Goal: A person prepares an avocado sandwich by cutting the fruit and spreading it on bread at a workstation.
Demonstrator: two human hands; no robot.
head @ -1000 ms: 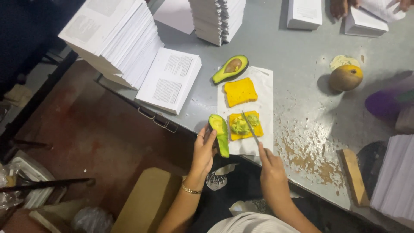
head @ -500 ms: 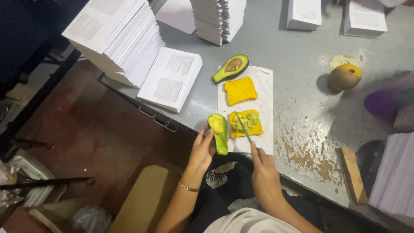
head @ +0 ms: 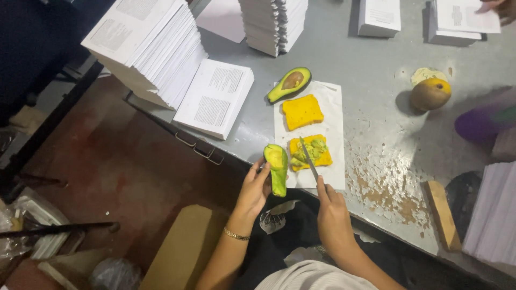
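My left hand (head: pixel 255 189) holds a green avocado half (head: pixel 277 168) cut side up at the table's near edge. My right hand (head: pixel 331 211) grips a knife (head: pixel 308 157) whose blade lies on the nearer yellow toast slice (head: pixel 310 152), which carries mashed avocado. A second, plain yellow toast slice (head: pixel 302 111) lies just beyond it. Both slices rest on a white paper sheet (head: pixel 334 111). Another avocado half with its pit (head: pixel 289 84) sits at the sheet's far left corner.
Stacks of white printed booklets (head: pixel 146 47) fill the table's left and far side, one open booklet (head: pixel 215 98) near the sheet. A round brownish fruit (head: pixel 430 94) lies to the right. A wooden block (head: pixel 442 215) sits at the right edge. Another person's hand (head: pixel 499 6) is at top right.
The knife blade has shifted across the mash on the nearer toast slice, and my right hand has drawn slightly back toward me. My left hand still holds the avocado half.
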